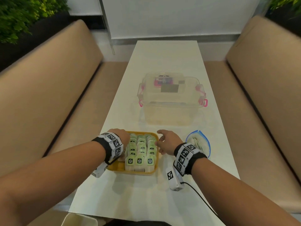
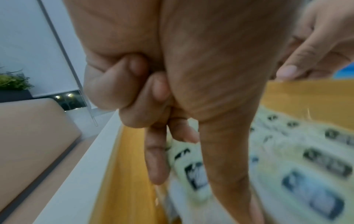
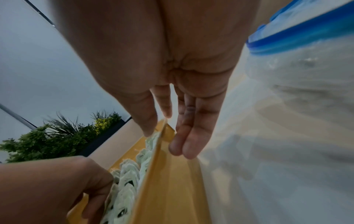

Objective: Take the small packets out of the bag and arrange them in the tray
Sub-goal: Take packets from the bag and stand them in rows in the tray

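A yellow tray (image 1: 138, 172) near the table's front holds rows of small white packets (image 1: 140, 160) with green tags. My left hand (image 1: 123, 139) is over the tray's left side. Its index finger (image 2: 157, 159) and thumb (image 2: 229, 151) reach down on either side of a packet in the left row and pinch it, with the ring and little fingers curled in. My right hand (image 1: 164, 141) is at the tray's right wall (image 3: 168, 174), thumb (image 3: 145, 121) inside the rim and straight fingers (image 3: 191, 144) outside. The clear bag (image 1: 200, 144) with a blue zip lies right of the tray.
A clear plastic box (image 1: 171, 101) with pink latches stands behind the tray, mid-table. Tan benches (image 1: 48, 103) run along both sides of the narrow white table (image 1: 146, 201). A black cable (image 1: 203, 203) trails from my right wrist over the table's front.
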### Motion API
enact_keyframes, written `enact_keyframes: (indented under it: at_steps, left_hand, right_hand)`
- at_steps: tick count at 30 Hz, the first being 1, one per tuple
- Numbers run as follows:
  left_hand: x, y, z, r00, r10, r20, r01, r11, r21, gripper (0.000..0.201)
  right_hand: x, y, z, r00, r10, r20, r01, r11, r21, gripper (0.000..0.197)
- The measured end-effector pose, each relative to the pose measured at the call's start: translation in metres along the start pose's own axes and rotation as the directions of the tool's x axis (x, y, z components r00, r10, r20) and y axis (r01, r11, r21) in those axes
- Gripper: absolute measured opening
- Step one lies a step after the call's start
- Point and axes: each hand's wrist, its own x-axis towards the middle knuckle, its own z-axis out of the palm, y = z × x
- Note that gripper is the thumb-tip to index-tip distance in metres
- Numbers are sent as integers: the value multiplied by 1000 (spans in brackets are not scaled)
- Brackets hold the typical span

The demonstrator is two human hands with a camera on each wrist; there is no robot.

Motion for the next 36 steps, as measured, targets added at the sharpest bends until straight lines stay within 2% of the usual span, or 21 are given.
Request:
enact_keyframes:
  at_steps: [2,6,8,10,13,17,21,23,25,27,29,31,33,36]
  left_hand:
    - [-3,-2,-16,998,-31,-50,29,998,-54,55]
    - [-37,16,-65,979,-70,-192,37,984,-174,43]
    - [-42,35,-79,966,-25,-258,-36,973,-226,37]
    - [-42,64,-87,945,80,-318,-165,954,-250,35]
    - [-37,116,-97,889,207,-408,-335,902,-273,37]
    - [-19,178,-99,899,232,-371,-357,879,-315,54]
    - [0,211,-93,954,151,-258,-257,855,-450,67]
    - [7,224,-89,964,117,-238,-227,825,-517,66]
    - [11,234,-87,962,81,-262,-224,784,-579,66]
    - [14,236,-83,958,14,-288,-219,683,-697,73]
    - [13,230,-80,949,-53,-312,-230,560,-796,79]
    - [14,223,-73,941,-77,-331,-247,513,-822,73]
    - [16,220,-65,937,-82,-339,-248,528,-812,60]
    - [17,220,-58,947,-108,-303,-180,604,-777,49]
  right_hand:
    - [-6,1,-9,1000,-14,-27,16,999,52,53]
    - [-26,8,-44,991,-60,-119,72,992,100,35]
    - [-35,19,-67,979,-76,-191,93,993,77,26]
    - [-42,38,-90,956,-96,-279,93,995,-24,22]
    - [-52,71,-117,937,-91,-338,32,984,-178,21]
    - [-60,102,-126,968,16,-249,-95,946,-308,38]
    - [-63,110,-113,998,45,-50,-59,941,-334,69]
    - [-64,111,-107,999,32,-35,-42,935,-351,67]
    - [-64,114,-107,997,9,-78,-32,953,-300,55]
    - [-64,119,-111,992,15,-122,-38,981,-190,52]
    - [-61,124,-118,986,13,-168,-22,998,-56,59]
    - [-55,134,-122,978,28,-205,-9,996,92,61]
    - [-52,141,-124,978,36,-208,-9,992,128,57]
    - [-52,149,-125,987,20,-161,-20,1000,3,51]
